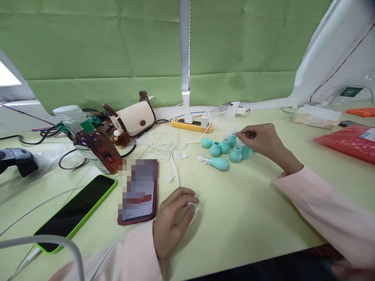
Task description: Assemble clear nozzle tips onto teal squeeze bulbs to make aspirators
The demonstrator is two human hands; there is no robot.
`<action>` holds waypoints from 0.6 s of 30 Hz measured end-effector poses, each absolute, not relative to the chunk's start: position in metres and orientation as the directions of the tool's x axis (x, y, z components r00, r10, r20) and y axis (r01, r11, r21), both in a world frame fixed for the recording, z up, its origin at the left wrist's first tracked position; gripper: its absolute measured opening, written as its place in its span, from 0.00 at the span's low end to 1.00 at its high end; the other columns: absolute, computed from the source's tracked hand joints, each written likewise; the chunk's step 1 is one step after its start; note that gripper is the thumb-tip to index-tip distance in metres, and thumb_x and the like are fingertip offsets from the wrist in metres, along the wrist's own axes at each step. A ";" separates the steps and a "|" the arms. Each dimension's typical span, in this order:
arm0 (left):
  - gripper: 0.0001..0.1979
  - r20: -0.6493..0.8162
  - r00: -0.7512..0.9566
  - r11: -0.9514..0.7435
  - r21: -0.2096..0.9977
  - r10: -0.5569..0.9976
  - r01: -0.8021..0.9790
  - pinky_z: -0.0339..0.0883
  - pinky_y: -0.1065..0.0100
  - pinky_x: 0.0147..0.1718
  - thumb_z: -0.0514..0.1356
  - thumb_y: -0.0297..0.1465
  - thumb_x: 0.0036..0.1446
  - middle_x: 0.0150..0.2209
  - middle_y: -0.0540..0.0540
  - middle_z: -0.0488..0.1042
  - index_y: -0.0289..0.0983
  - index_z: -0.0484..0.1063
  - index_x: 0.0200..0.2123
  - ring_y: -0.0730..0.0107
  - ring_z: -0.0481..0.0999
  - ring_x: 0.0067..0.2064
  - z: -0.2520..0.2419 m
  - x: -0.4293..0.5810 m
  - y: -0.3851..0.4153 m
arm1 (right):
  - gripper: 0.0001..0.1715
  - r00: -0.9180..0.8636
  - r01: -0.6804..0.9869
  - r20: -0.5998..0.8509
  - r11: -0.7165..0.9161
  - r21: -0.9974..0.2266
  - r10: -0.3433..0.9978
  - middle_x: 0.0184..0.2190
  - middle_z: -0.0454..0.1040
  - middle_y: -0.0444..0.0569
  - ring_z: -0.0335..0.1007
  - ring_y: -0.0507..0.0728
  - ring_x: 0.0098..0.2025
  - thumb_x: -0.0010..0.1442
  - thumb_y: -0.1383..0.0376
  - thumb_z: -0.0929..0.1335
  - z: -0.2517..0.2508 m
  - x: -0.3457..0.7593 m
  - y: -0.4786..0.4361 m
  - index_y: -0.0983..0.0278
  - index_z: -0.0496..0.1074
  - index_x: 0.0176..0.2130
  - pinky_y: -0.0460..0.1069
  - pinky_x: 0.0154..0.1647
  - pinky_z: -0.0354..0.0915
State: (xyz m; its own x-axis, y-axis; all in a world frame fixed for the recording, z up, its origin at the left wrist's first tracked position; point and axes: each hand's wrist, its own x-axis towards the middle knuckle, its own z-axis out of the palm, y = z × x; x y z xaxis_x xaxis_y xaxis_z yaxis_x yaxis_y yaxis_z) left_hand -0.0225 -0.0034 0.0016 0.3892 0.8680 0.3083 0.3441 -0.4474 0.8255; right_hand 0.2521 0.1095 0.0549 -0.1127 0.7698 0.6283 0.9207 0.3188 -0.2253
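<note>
On the right, my right hand [259,138] is closed in a pinch just above a cluster of teal rubber bulbs [224,146]. A pale translucent piece [236,128] shows at its fingertips, but what exactly they grip is hard to make out. Several of the bulbs stand upright, some with clear tops, and the hand partly hides the rearmost ones. In front of them a teal bulb with a clear nozzle [218,163] lies on its side. My left hand [174,220] rests on the table beside a phone in a red case [140,195], fingers loosely bent and apart, holding nothing.
A green-edged phone [77,212] and a tilted bottle of dark liquid [95,144] occupy the left. Behind are a cream handbag [136,119], a yellow power strip [190,125] and loose white cables [161,142]. A red package [348,141] lies far right.
</note>
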 end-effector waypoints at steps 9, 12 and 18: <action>0.09 0.312 0.413 -0.463 0.819 0.855 0.339 0.61 0.69 0.37 0.49 0.23 0.52 0.37 0.44 0.68 0.36 0.69 0.33 0.68 0.68 0.39 0.002 -0.023 -0.004 | 0.16 -0.248 0.952 0.780 0.294 0.086 0.575 0.20 0.68 0.48 0.62 0.52 0.22 0.52 0.58 0.61 0.046 0.221 0.094 0.66 0.71 0.31 0.46 0.20 0.50; 0.10 0.319 0.419 -0.470 0.819 0.850 0.331 0.61 0.69 0.36 0.49 0.23 0.52 0.36 0.44 0.68 0.35 0.68 0.33 0.69 0.68 0.38 0.001 -0.022 -0.003 | 0.13 -0.472 0.844 0.618 0.524 0.112 0.628 0.29 0.70 0.49 0.63 0.51 0.24 0.55 0.62 0.60 0.036 0.187 0.098 0.65 0.70 0.34 0.46 0.23 0.54; 0.09 0.333 0.407 -0.475 0.818 0.851 0.324 0.61 0.69 0.37 0.49 0.22 0.52 0.35 0.44 0.69 0.35 0.69 0.32 0.69 0.68 0.38 -0.002 -0.022 -0.003 | 0.22 -0.661 0.712 0.400 0.699 0.066 0.635 0.39 0.66 0.52 0.61 0.57 0.38 0.53 0.58 0.62 0.013 0.122 0.133 0.63 0.62 0.47 0.48 0.33 0.57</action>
State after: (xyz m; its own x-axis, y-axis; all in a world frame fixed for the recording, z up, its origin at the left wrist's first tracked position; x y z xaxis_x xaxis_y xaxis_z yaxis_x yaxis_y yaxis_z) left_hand -0.0225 -0.0034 -0.0016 0.4066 0.8509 0.3327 0.3240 -0.4748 0.8182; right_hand 0.1224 0.1327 0.0132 -0.6609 0.6349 0.4001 0.7117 0.6994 0.0658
